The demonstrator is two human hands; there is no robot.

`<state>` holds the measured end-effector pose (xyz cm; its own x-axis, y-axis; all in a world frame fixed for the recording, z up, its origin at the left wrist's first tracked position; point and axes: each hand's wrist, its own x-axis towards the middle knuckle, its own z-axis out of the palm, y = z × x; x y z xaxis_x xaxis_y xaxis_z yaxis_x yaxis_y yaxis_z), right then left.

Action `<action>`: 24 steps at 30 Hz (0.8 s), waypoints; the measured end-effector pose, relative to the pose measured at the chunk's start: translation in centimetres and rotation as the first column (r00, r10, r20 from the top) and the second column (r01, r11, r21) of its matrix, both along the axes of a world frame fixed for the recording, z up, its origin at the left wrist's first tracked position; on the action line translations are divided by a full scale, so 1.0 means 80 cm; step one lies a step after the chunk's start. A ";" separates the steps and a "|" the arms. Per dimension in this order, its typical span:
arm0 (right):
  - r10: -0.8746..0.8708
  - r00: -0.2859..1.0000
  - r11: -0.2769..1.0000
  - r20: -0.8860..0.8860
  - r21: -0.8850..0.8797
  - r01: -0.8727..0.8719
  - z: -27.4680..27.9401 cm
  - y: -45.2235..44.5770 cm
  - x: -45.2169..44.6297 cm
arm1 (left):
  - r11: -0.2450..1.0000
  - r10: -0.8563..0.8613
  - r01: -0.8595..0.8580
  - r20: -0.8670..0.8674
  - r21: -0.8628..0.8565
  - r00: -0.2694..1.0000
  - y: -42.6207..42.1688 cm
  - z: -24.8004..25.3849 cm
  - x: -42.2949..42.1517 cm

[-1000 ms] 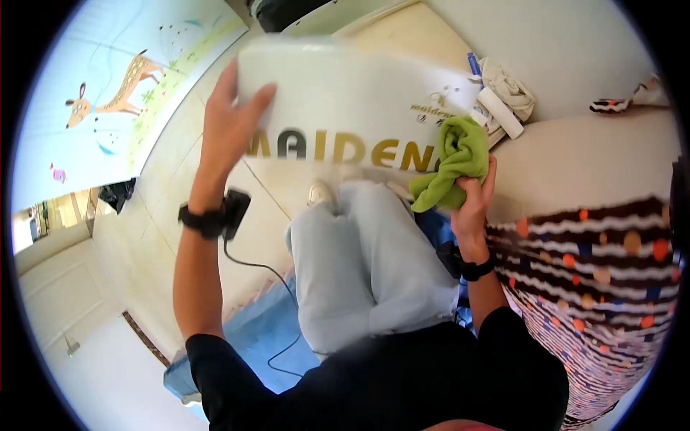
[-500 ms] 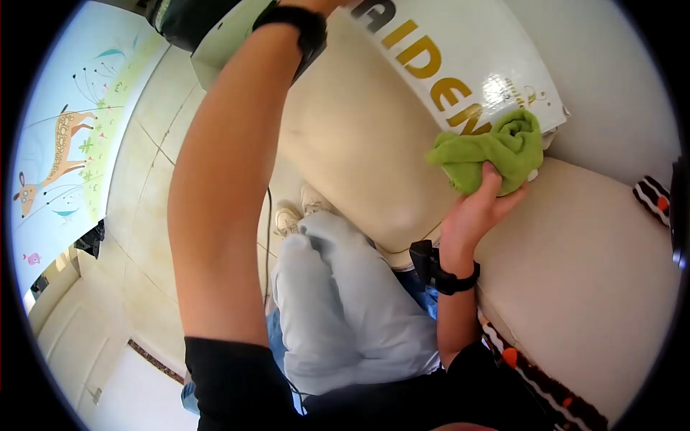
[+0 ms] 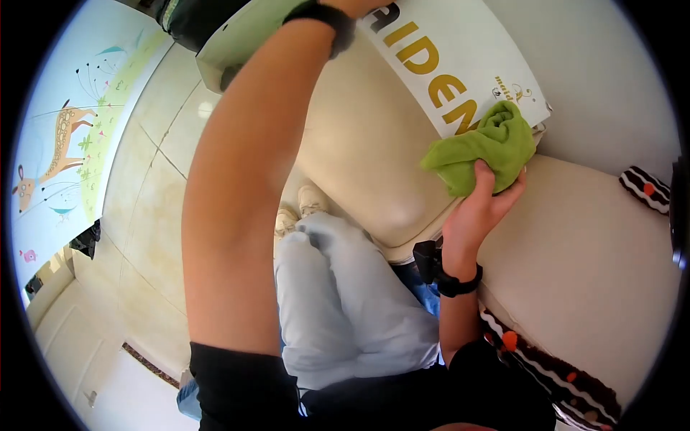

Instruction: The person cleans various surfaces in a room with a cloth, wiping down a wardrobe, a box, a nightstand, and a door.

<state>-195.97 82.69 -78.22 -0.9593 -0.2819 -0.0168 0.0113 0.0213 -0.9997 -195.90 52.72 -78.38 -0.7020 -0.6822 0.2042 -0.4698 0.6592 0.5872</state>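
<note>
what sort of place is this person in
Most likely a living room or similar room in a home, though only part of it shows. The signs are the cream padded seating, the tiled floor and the panel with a cartoon deer on it.

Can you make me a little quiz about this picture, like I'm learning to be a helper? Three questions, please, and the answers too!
1. Pick one. What is the right hand holding?
A) a shoe
B) a green cloth
C) a cable

2. True or false? There is a picture of a spotted deer on the left side of the view.

3. Fill in the blank. The letter N on the white package, right by the green cloth, is coloured ____.

Key: 1. B, a green cloth. 2. True. 3. Gold.
</note>
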 end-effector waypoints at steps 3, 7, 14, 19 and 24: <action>0.034 0.994 0.995 -0.108 0.098 -0.023 0.003 0.013 -0.005 | 0.991 0.134 -0.134 -0.019 -0.002 0.991 0.020 -0.006 0.002; 0.055 0.903 0.973 -0.425 0.226 0.047 -0.003 0.049 0.014 | 0.993 0.042 -0.068 -0.235 -0.100 0.971 0.065 -0.021 0.031; 0.587 0.778 0.771 -0.223 0.448 -0.453 -0.001 0.070 0.032 | 0.960 -0.143 0.222 -0.381 0.170 0.913 0.205 -0.029 0.150; 0.795 0.556 0.547 -0.242 0.683 -0.484 -0.082 0.050 0.059 | 0.907 -0.408 0.403 0.019 0.121 0.913 0.276 -0.059 0.216; 0.777 0.585 0.566 -0.230 0.663 -0.490 -0.083 0.022 0.061 | 0.944 -0.266 0.254 0.034 0.213 0.963 0.269 -0.057 0.216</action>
<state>-191.08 84.42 -84.89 -0.4341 -0.9006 0.0219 -0.6492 0.2960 -0.7006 -178.66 74.26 -82.93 -0.8673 -0.4968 0.0305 -0.3375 0.6321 0.6975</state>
